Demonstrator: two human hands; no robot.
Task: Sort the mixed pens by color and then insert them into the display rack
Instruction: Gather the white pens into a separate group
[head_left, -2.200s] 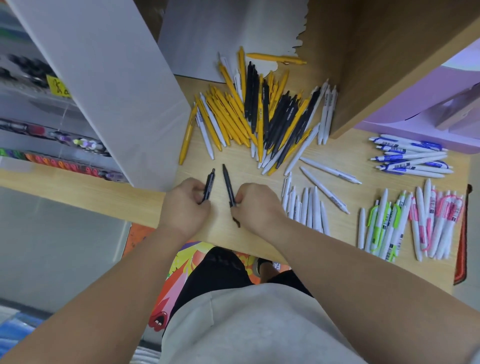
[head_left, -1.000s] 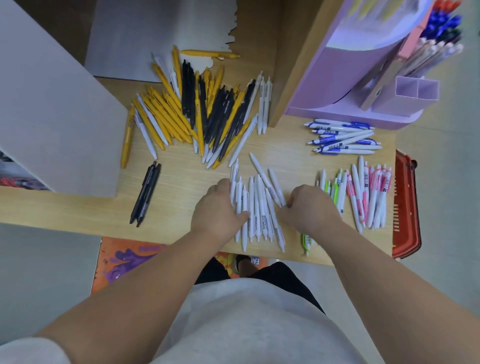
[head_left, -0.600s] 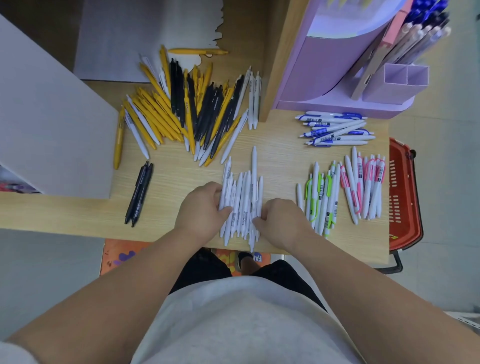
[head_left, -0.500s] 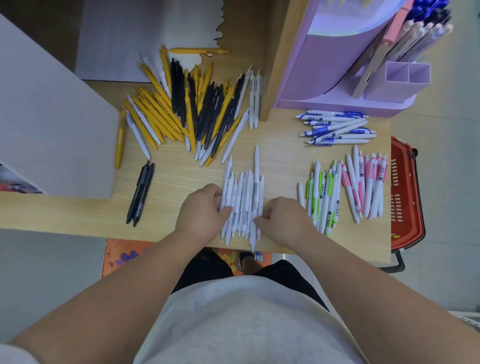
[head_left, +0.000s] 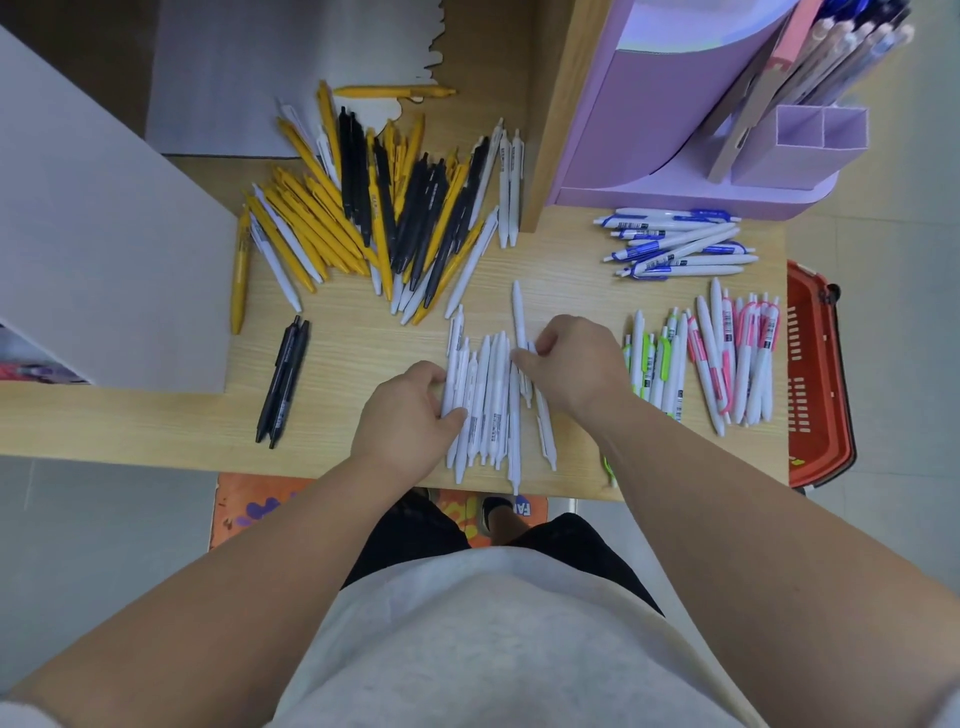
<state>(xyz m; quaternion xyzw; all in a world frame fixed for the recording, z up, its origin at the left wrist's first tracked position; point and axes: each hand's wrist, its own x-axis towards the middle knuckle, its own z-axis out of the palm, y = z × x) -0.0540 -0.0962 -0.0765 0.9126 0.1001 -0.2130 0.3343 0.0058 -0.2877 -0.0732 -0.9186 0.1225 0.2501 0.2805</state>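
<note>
The purple display rack at the bench rear right holds upright pens; two square slots show no contents. White pens lie bunched at the near edge. Left hand fingers curl against the bunch's left side. Right hand fingers pinch one white pen.

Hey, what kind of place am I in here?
Probably a stationery shop. A purple display rack holds upright pens, a red shopping basket sits beside the wooden counter, and barcoded white pens lie in sorted groups.
</note>
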